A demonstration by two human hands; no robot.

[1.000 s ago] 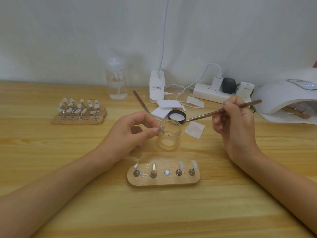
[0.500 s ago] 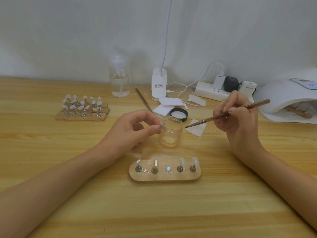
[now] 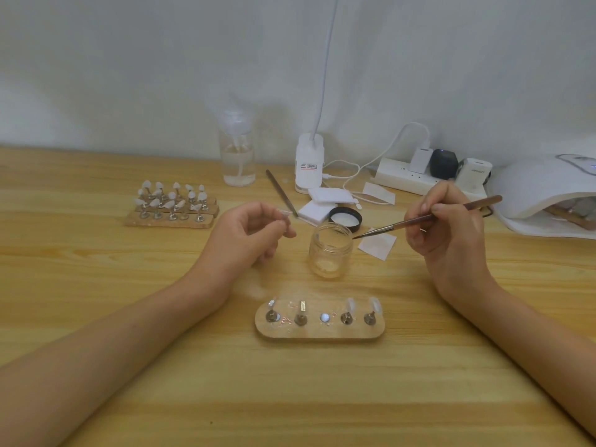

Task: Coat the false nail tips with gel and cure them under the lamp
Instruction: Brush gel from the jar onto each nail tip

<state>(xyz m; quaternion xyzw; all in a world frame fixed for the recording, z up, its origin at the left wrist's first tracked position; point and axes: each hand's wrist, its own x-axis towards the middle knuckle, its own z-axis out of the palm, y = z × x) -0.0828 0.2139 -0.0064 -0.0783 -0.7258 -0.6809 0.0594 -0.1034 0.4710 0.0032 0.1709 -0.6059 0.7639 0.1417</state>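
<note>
My left hand (image 3: 248,235) pinches a nail tip (image 3: 285,215) between thumb and forefinger, lifted just left of the open jar (image 3: 330,253). My right hand (image 3: 450,230) grips the brush (image 3: 429,217), its bristles at the jar's rim. The wooden stand (image 3: 319,332) lies in front of the jar, and the lamp (image 3: 541,188) sits far right.

Matt wooden table (image 3: 96,285), clear glossy jar (image 3: 330,250)
</note>
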